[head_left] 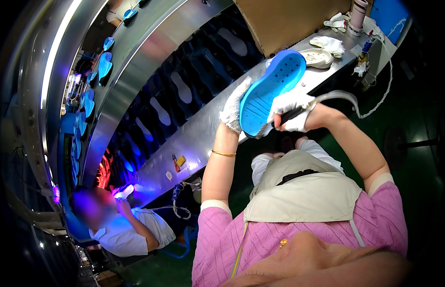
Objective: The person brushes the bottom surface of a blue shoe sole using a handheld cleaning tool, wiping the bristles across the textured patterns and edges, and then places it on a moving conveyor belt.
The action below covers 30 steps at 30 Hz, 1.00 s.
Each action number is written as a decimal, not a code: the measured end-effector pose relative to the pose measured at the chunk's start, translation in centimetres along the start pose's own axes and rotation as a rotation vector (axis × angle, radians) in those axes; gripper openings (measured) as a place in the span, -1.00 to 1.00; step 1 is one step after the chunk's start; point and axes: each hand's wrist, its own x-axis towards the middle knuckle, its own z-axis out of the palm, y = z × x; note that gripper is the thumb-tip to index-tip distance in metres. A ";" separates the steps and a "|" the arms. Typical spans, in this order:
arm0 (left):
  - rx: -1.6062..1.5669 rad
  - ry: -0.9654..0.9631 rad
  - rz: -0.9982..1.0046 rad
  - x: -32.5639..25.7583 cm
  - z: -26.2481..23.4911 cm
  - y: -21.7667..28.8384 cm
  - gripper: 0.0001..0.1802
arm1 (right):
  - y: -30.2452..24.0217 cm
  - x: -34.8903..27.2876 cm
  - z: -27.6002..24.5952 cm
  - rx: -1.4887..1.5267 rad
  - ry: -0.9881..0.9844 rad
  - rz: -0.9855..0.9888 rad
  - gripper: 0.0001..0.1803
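Observation:
A bright blue shoe sole (270,91) is tilted up over the metal bench, with dark dots at its far, wider end and ridges at the near end. My left hand (236,109), in a white glove, is closed on the sole's left edge. At the sole's lower right edge, my right hand (296,112) is closed round a dark-handled tool (292,115); its working end is hidden. Its glove leaves some fingers bare. A pale hose (339,94) runs from beside this hand toward the right.
A pale sole (317,58) and a white glove (327,45) lie on the metal bench (203,119), near a pink cup (358,16). Behind stands a cardboard sheet (289,21). Blue soles ride a curved conveyor (122,43). A co-worker (131,229) sits at the left, holding something lit purple.

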 end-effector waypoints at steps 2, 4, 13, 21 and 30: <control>0.089 0.061 -0.068 0.4 -0.9 0.0 -0.61 | -0.6 0.0 -1.2 0.048 -0.006 0.089 -0.84; 0.090 0.070 -0.073 0.7 -1.0 -0.2 -0.62 | -1.4 0.1 -1.3 0.095 0.040 0.068 -0.85; 0.242 0.091 -0.097 -0.5 0.9 -0.2 -0.62 | -1.7 -0.9 -2.7 0.038 0.024 0.164 -0.87; 0.040 -0.224 -0.321 -2.2 2.5 0.0 -0.45 | -1.5 -2.0 -3.6 -0.025 0.137 0.158 -0.83; -0.253 -0.348 -0.039 -3.2 2.5 -4.6 -0.14 | 1.2 -0.9 -5.1 0.156 0.474 0.173 -0.92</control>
